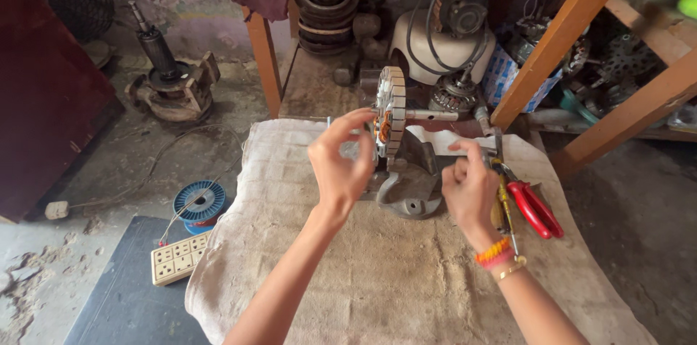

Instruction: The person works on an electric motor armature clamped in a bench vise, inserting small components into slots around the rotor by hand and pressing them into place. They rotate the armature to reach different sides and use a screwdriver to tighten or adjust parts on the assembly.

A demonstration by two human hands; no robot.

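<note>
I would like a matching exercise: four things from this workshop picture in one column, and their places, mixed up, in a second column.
Things:
1. wire spool
2. red-handled pliers
3. socket strip
4. white slotted wheel

Places:
A. on the cloth, beside the right hand
B. on the dark board, lower left
C. on the shaft, by the left hand
D. on the floor, left of the cloth

Pairs: 1-D, 2-A, 3-B, 4-C

From where my hands work, I see one package: a white box with blue print (508,76), up and to the right behind my right hand (470,189), half hidden by a slanting wooden beam (559,37). I spot no signs or screens.
</note>
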